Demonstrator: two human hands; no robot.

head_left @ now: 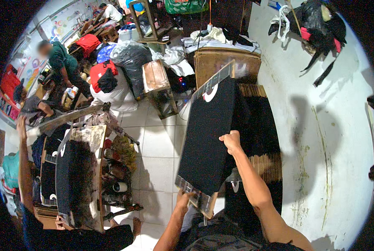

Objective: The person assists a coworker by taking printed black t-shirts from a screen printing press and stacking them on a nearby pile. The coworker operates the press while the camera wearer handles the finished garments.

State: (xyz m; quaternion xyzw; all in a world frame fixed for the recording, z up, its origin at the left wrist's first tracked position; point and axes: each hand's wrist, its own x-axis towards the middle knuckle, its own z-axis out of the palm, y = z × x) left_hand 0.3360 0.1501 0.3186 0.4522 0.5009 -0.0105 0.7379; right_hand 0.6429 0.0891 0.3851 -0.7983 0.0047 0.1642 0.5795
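A long flat board (pixel 225 72) lies tilted in front of me, covered by black cloth (pixel 208 125) with a white curved mark near its far end. My left hand (pixel 184 201) is closed round the board's near left corner, where a clear, glossy strip shows. At the cloth's right edge my right hand (pixel 231 141) makes a fist, apparently gripping the cloth; its fingertips are hidden. Beneath and to the right stands a stack of brown boards (pixel 260 167) with black cloth over them, partly hidden by my right forearm.
At left, another person's arm (pixel 25 167) reaches beside a bench of black cloth-covered boards (pixel 69 180). Further back are co-workers (pixel 63 62), stuffed bags (pixel 130 56), a wooden stool (pixel 155 77) and a brown panel (pixel 224 62). A white wall (pixel 317 138) bounds the right; bags hang there.
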